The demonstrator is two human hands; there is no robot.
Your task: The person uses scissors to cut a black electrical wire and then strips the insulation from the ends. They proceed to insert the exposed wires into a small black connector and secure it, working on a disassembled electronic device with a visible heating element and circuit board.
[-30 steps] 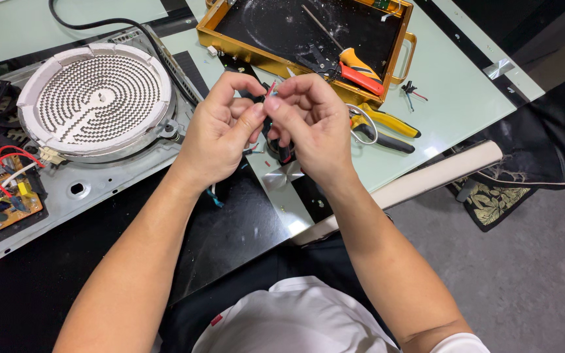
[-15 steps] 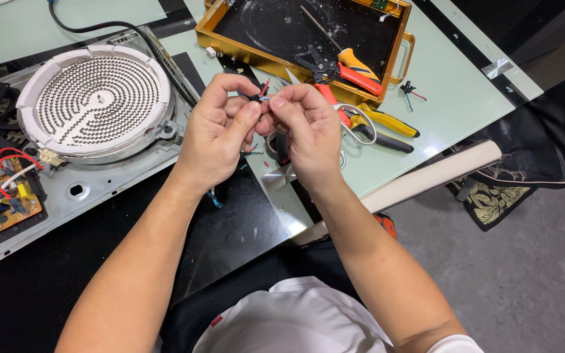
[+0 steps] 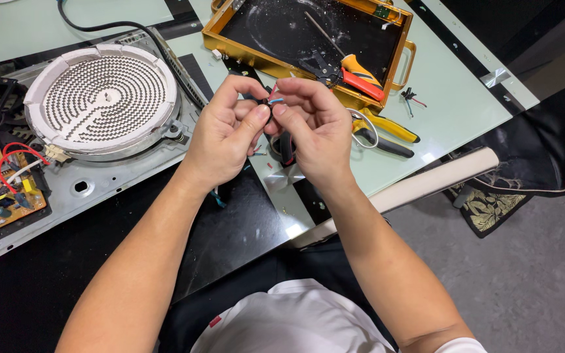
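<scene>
Fingertips [image 3: 264, 112] of both hands pinch the wires [image 3: 273, 99], just in front of the tray [image 3: 212, 40]. Since a second ago, left hand [image 3: 223, 134] and right hand [image 3: 315, 127] closed tighter together; the twisting goes on.

Glass table [image 3: 452, 124], gold tray [image 3: 230, 49], pliers [image 3: 387, 134]

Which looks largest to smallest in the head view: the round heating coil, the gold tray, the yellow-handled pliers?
1. gold tray
2. round heating coil, close to the tray in size, so that order is unsure
3. yellow-handled pliers, clearly smallest
</scene>
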